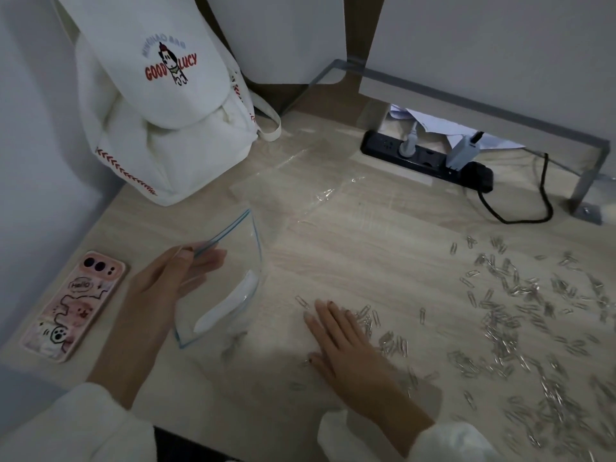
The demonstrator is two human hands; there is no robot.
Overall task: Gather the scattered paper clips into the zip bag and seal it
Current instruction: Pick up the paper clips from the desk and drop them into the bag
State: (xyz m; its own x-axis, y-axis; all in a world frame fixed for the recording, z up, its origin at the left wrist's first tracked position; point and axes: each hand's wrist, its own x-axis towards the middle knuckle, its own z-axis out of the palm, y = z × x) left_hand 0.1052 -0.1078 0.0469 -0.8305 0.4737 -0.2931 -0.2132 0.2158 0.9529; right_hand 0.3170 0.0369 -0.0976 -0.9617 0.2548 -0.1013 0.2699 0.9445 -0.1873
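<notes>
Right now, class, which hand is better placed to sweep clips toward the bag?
Right. The right hand lies flat on the table beside the clips, while the left hand pinches the bag by its rim.

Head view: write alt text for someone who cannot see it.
A left hand pinches the open rim of a zip bag while the right hand lies flat on a wooden desk beside scattered paper clips. A phone and a white backpack sit to the left.
</notes>
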